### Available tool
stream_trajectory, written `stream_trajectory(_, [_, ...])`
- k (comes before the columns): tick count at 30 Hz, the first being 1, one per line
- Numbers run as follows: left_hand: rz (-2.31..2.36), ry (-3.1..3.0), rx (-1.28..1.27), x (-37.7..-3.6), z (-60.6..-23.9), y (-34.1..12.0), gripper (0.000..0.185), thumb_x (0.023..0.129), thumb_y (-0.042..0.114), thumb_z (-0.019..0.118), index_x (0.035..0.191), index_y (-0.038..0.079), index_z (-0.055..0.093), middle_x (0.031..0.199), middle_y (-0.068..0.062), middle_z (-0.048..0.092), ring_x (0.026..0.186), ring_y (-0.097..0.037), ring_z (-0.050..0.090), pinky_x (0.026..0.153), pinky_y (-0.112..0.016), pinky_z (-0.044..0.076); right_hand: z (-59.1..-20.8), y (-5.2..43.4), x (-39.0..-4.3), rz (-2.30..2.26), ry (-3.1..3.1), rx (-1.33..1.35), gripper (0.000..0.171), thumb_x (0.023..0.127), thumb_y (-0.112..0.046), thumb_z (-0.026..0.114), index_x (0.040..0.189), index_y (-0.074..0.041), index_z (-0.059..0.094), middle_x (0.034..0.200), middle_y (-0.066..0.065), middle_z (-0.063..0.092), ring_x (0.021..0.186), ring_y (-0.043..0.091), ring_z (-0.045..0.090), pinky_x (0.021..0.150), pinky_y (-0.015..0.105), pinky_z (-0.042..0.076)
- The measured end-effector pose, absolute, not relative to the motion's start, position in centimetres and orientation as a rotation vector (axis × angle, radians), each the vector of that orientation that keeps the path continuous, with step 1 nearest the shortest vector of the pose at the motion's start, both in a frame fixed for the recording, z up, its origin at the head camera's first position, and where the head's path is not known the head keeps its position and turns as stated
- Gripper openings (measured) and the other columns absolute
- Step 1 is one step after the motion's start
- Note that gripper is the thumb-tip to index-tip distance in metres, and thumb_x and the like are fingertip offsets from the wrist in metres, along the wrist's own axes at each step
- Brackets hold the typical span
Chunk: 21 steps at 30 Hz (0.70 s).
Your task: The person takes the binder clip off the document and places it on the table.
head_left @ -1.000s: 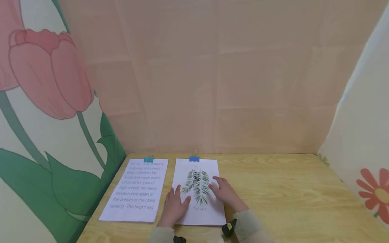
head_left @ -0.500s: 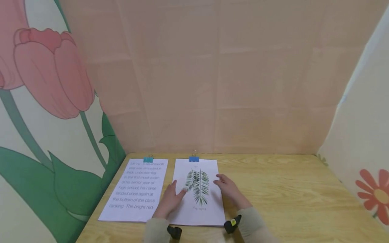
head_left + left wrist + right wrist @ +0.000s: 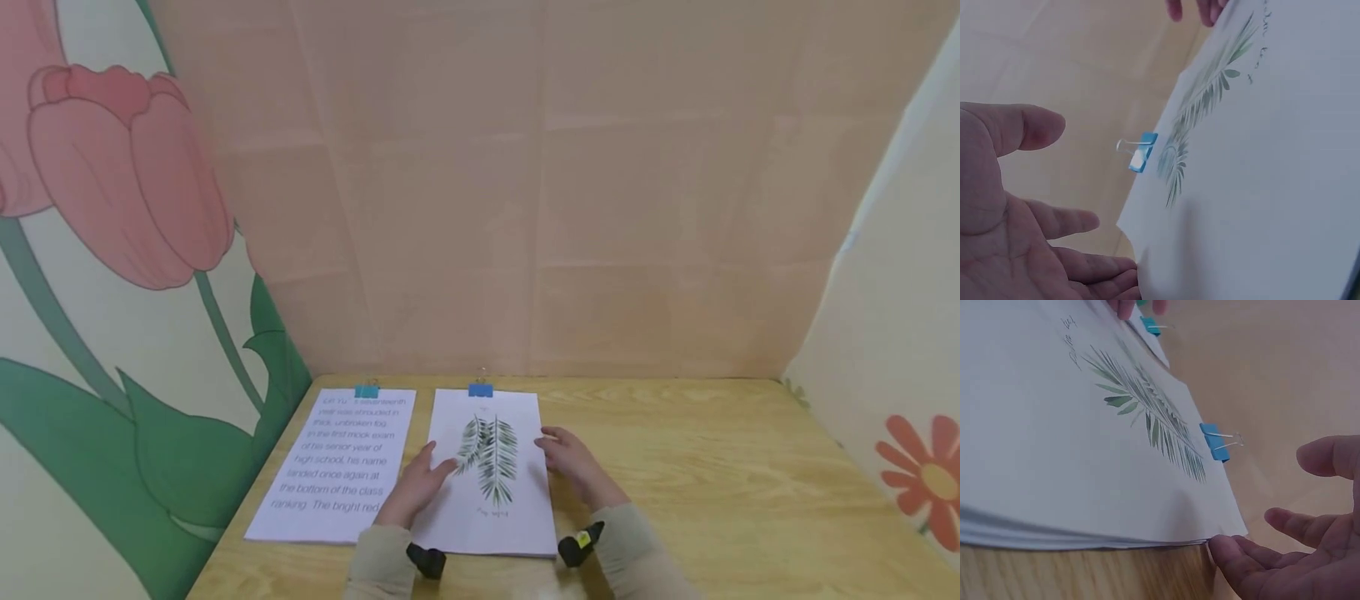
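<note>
while our left hand (image 3: pixel 415 487) and right hand (image 3: pixel 573 463) flank the fern stack (image 3: pixel 491 475) on the tabletop (image 3: pixel 697 475) beside the text stack (image 3: pixel 337 462) from the head view, our left wrist shows that grip spread at its edge; our right wrist shows fingers (image 3: pixel 1241 559) loose, touching the corner near the blue clip (image 3: pixel 1215 441)

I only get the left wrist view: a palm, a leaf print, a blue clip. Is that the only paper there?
Observer: No, the head view shows a text stack left of the leaf stack, held by a teal clip.
Visitor: Whose fingertips are up top?
Observer: The right hand, at the leaf stack's right edge; its fingers meet the stack's corner.
Visitor: And around the table?
Observer: A side wall painted with a pink tulip.
</note>
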<state>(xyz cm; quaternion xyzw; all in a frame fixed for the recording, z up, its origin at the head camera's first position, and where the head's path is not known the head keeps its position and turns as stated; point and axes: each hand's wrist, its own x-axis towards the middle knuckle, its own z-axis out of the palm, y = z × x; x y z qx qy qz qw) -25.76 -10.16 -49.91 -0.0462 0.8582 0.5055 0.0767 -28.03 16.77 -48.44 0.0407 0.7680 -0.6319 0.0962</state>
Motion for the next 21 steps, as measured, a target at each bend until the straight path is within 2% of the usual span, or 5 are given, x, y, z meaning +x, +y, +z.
stream_trajectory(2, [1.555, 2.521, -0.159, -25.8, -49.8, -10.3, 0.072, 0.102, 0.033, 0.059, 0.157, -0.005, 0.032, 0.161, -0.032, 0.028, 0.148, -0.051, 0.024, 0.118, -0.063, 0.019, -50.4, 16.6, -29.4, -1.882, 2.269, 0.211, 0.052, 0.106, -0.015, 0.052, 0.148, 0.014, 0.038, 0.146, 0.037, 0.045, 0.131, 0.047, 0.05, 0.107, 0.054, 0.044])
stream_trajectory(8, [1.632, 2.43, -0.2, -25.6, -50.0, -10.3, 0.071, 0.102, 0.034, 0.06, 0.158, -0.002, 0.034, 0.163, -0.03, 0.026, 0.149, -0.051, 0.021, 0.118, -0.064, 0.017, -50.8, 17.5, -29.7, -1.965, 2.144, 0.3, 0.056, 0.108, -0.014, 0.048, 0.151, 0.016, 0.029, 0.149, 0.039, 0.04, 0.137, 0.048, 0.046, 0.109, 0.051, 0.043])
stream_trajectory(15, [1.55, 2.516, -0.125, -25.6, -50.2, -10.0, 0.064, 0.102, 0.032, 0.059, 0.151, -0.006, 0.042, 0.157, -0.033, 0.035, 0.145, -0.052, 0.029, 0.115, -0.064, 0.025, -50.8, 18.5, -29.8, -1.9, 2.184, 0.362, 0.059, 0.108, -0.016, 0.051, 0.152, 0.015, 0.027, 0.146, 0.038, 0.043, 0.131, 0.044, 0.051, 0.109, 0.053, 0.042])
stream_trajectory(21, [1.538, 2.491, -0.081, -25.7, -50.0, -9.9, 0.055, 0.104, 0.031, 0.058, 0.143, -0.007, 0.051, 0.148, -0.034, 0.046, 0.138, -0.052, 0.041, 0.109, -0.063, 0.036, -51.2, 19.4, -29.9, -1.823, 2.301, 0.383, 0.053, 0.107, -0.013, 0.051, 0.148, 0.016, 0.035, 0.138, 0.036, 0.052, 0.119, 0.042, 0.06, 0.104, 0.053, 0.046])
